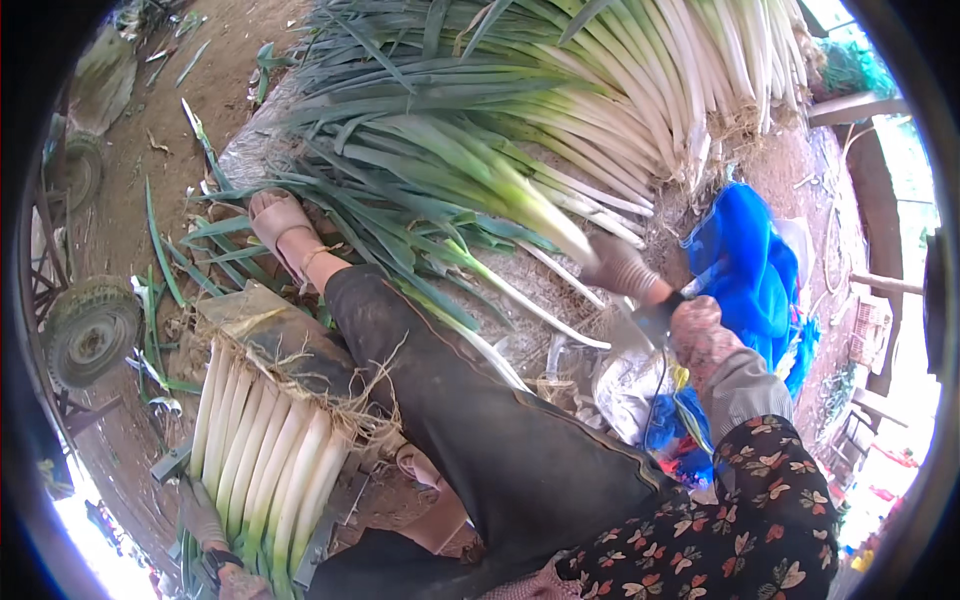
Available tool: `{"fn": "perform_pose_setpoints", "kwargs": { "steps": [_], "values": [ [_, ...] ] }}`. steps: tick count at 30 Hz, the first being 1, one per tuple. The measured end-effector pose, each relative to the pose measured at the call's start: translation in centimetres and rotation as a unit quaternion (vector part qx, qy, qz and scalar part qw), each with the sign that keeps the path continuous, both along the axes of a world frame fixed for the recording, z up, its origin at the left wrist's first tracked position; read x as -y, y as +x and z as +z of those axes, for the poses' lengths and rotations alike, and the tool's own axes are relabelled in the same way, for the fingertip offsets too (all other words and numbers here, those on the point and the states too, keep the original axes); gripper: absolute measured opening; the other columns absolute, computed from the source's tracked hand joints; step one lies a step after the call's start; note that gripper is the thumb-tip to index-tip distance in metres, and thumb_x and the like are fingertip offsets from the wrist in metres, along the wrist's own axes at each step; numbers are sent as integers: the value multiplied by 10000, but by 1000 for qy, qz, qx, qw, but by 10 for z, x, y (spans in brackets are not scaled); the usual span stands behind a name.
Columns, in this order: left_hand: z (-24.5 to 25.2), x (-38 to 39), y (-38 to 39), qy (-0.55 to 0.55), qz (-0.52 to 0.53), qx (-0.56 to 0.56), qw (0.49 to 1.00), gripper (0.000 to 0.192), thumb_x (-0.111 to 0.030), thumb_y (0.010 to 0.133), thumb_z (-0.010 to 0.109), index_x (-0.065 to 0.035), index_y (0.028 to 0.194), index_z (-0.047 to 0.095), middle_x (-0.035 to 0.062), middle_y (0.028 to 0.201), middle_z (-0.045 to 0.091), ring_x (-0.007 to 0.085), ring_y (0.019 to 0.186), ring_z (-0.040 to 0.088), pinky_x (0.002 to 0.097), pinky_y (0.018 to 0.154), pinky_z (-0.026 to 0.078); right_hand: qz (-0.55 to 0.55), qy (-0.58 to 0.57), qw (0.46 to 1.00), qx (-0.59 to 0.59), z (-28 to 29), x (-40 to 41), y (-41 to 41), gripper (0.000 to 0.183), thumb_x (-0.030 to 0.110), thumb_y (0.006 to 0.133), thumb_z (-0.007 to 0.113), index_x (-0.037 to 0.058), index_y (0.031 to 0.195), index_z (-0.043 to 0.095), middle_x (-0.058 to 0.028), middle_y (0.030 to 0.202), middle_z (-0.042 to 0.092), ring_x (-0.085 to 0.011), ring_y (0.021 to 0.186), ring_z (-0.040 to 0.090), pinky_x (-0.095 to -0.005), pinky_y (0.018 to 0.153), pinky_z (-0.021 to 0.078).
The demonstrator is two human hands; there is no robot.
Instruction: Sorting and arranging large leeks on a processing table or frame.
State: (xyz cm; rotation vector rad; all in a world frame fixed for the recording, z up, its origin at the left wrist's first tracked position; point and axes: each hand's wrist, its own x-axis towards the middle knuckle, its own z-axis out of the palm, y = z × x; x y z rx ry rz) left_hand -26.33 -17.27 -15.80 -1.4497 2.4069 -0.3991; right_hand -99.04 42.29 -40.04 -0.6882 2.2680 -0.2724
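My left hand (201, 514), in a knit glove, rests on a row of trimmed leeks (262, 450) in a metal frame (319, 544) at the lower left, their roots towards the top. At the centre right my gloved right hand (622, 270) is at the white root end of a thick leek (517, 195), whose green leaves trail to the upper left; blur hides the exact hold of its fingers. Single leeks (555, 322) lie on the ground beside it. Above, a large pile of leeks (637, 97) has its white ends to the right.
Blue netting (742, 255) and a white plastic bag (630, 390) lie near my right arm. My legs (450, 390) span the middle, with a sandal (281, 225) by the leaves. Wheels (90, 330) stand at the left. Leaf scraps litter the earth floor. A crate (870, 330) sits at the right.
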Motion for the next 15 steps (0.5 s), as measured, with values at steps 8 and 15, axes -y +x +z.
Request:
{"fn": "perform_pose_setpoints", "kwargs": {
  "steps": [8,15],
  "values": [
    [98,-164,-266,111,-12,-480,870,511,-292,1168,637,2,1586,651,212,1540,706,355,1384,690,461,1197,521,-25,-109,992,59,-28,-117,46,820,412,795,973,-58,1391,664,-288,1207,799,-433,1136,782,-475,1018,608],
    [12,-482,-518,582,119,-564,573,571,-229,1101,751,22,1588,588,152,1502,657,270,1356,669,410,1201,506,-67,-179,953,237,115,-99,66,674,450,825,943,-31,1250,737,-212,1113,802,-311,1064,759,-435,969,596]
  ]
}}
